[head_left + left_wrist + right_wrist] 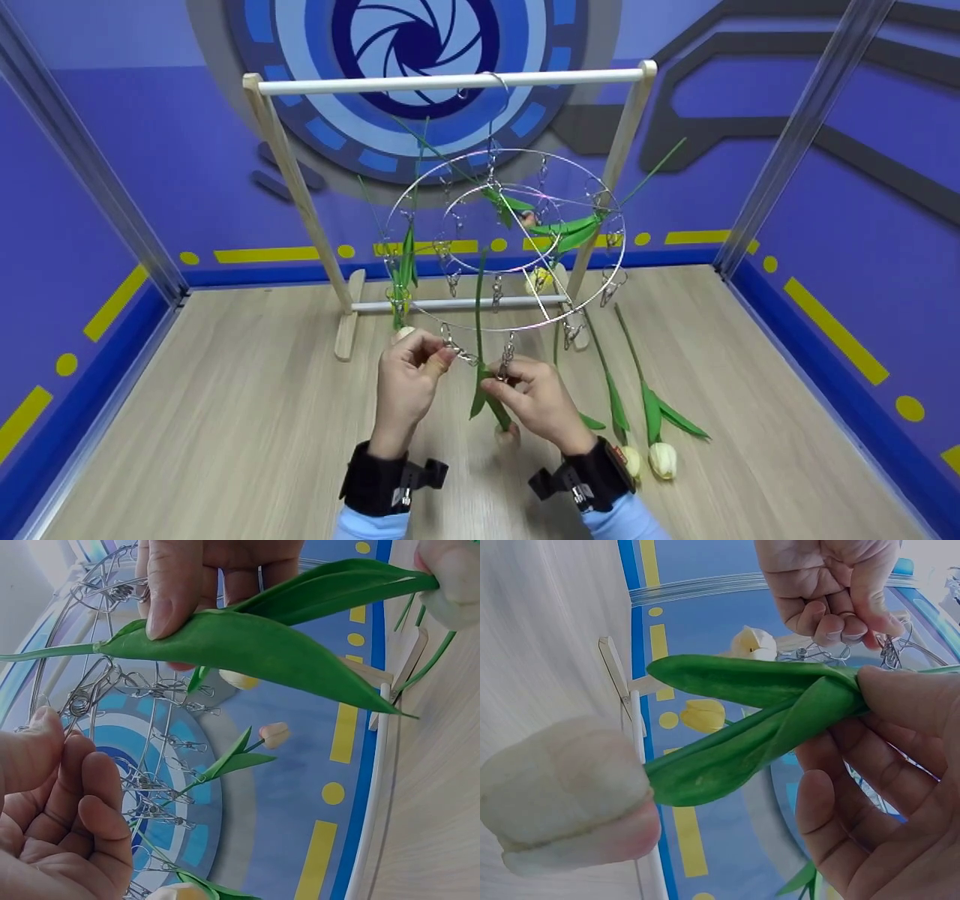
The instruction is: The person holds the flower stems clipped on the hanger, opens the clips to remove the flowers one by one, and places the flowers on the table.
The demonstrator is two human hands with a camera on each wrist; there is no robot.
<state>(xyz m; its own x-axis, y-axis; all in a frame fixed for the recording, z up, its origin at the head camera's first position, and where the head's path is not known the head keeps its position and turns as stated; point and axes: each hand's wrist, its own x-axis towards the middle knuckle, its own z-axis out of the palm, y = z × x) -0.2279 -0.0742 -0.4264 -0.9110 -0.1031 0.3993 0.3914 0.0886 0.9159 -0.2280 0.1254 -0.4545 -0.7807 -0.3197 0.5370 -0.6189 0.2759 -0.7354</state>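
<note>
Two bare hands work at the front of a round wire hanger (536,295), in the middle of the bench (247,420) and nearer its front than the wooden stand (296,187). The left hand (411,375) pinches a metal clip (466,358) on the hanger's near side between thumb and forefinger, its other fingers curled in toward the palm. The right hand (540,397) grasps a tulip (727,757) at the base of its leaves, thumb pressed on one face and fingers behind. That tulip is held head down over the bench, its stem rising past the hanger's front rim and its pale, pink-tinged bloom lowest. The clip sits right beside the stem; whether its jaws have hold of the stem I cannot tell. The hanger has two rings and hangs by a hook from the stand's white top rail (450,82), the stand's feet resting near the bench's back edge. Other tulips hang about the rings, one leafy one (406,262) on the left side and another (574,229) on the right; a yellow bloom (705,715) shows among them. Toward the bench's right edge lie two loose tulips, a white one (663,459) and a cream one (631,463) partly hidden by the right wristband (600,472), stems pointing to the back edge.
</note>
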